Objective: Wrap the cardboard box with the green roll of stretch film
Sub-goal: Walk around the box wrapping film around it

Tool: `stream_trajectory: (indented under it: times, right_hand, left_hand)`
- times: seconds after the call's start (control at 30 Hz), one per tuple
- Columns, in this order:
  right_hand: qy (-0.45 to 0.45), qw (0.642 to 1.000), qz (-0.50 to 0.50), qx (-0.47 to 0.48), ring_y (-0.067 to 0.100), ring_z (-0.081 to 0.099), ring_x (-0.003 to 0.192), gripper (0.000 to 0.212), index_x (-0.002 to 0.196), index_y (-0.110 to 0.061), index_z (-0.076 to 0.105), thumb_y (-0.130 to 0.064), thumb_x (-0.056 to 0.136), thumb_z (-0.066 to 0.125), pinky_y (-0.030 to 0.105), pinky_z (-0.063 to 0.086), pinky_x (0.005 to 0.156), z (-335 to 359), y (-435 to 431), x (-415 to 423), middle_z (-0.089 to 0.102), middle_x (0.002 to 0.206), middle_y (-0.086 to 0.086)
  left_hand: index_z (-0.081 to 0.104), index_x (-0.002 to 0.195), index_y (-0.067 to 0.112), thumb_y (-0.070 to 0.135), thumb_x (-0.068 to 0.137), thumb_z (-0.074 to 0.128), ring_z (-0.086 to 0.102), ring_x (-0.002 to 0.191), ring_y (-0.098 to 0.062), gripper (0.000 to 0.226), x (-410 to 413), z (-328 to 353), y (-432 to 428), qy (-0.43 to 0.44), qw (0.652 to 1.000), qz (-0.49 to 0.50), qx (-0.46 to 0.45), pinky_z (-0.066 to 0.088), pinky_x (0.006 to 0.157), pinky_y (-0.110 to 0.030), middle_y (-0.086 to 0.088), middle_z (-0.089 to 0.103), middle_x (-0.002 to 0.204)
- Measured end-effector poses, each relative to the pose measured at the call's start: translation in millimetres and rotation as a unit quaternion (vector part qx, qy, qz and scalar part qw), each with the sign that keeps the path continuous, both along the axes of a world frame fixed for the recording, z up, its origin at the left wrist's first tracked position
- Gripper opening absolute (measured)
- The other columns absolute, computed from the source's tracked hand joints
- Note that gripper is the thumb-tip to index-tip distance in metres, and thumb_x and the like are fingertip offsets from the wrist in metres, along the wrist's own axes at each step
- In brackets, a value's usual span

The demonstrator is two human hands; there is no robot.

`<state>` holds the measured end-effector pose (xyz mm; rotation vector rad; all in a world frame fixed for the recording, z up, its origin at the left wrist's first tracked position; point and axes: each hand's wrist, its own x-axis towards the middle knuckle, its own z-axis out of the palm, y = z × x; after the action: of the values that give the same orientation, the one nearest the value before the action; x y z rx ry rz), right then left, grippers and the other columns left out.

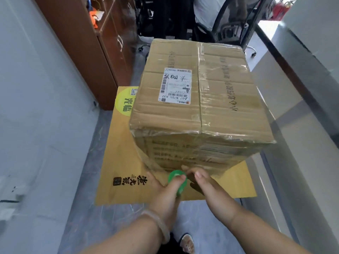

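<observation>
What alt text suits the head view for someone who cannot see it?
The left hand grips a green roll of stretch film, right hand beside it, low at the near side of a taped cardboard box standing on a yellow cardboard sheet; a shipping label lies on top.

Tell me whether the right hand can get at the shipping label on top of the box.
Probably yes. The right hand sits low at the near face of the cardboard box, beside the green roll; nothing covers the shipping label on top, so only the near top edge must be cleared.
</observation>
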<state>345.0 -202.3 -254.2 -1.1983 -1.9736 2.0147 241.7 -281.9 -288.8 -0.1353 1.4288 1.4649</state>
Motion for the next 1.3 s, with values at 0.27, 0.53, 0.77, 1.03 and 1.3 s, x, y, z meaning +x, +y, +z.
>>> stream_trajectory:
  times: [0.27,0.53,0.77,1.03,1.3]
  right_hand:
    - [0.021,0.995,0.042,0.084,-0.011,0.041,0.123,0.057,0.121,-0.041,0.056,-0.069,0.078,0.031,0.014,0.032,0.103,-1.1,22.6,6.2,0.051,0.130,-0.019]
    - [-0.018,0.979,0.180,0.093,0.005,0.055,0.107,0.051,0.109,-0.040,0.044,-0.042,0.061,0.063,0.030,0.045,0.091,-2.7,73.1,28.7,0.059,0.110,-0.010]
    - [-0.054,0.887,0.420,0.183,0.006,0.038,0.135,0.090,0.134,-0.068,-0.006,-0.058,0.075,0.061,0.025,0.038,0.107,6.9,125.1,56.4,0.024,0.151,-0.022]
    - [-0.022,0.841,0.457,0.289,-0.007,0.044,0.122,0.054,0.135,-0.056,0.031,-0.044,0.089,0.056,0.019,0.037,0.104,30.7,171.7,88.4,0.049,0.128,-0.030]
    - [-0.044,0.750,0.509,0.420,-0.022,0.047,0.056,0.042,0.134,-0.048,0.044,-0.047,0.093,0.045,0.004,0.037,0.060,39.4,179.4,70.1,0.068,0.113,-0.022]
  left_hand:
    - [-0.018,0.147,0.055,0.041,0.040,0.082,0.054,0.128,-0.024,0.147,16.6,-8.0,23.2,-0.035,0.999,0.016,0.024,0.038,0.113,-0.048,-0.005,0.049,0.145]
    - [-0.013,0.145,0.062,0.029,0.044,0.085,0.055,0.123,-0.030,0.144,38.1,4.8,51.3,-0.038,0.995,0.092,0.026,0.039,0.110,-0.053,-0.007,0.047,0.143]
    - [0.007,0.146,0.064,0.025,0.064,0.082,0.051,0.125,-0.029,0.117,69.6,15.9,68.6,-0.038,0.980,0.190,0.039,0.048,0.099,-0.055,-0.002,0.046,0.146]
    - [0.010,0.152,0.051,0.031,0.090,0.066,0.032,0.143,-0.037,0.086,78.2,23.7,84.5,-0.029,0.971,0.237,0.011,0.036,0.108,-0.063,-0.008,0.028,0.159]
    - [0.010,0.153,0.051,0.025,0.090,0.067,0.042,0.132,-0.030,0.089,79.3,16.8,81.5,-0.006,0.968,0.251,-0.004,0.046,0.101,-0.049,-0.005,0.032,0.156]
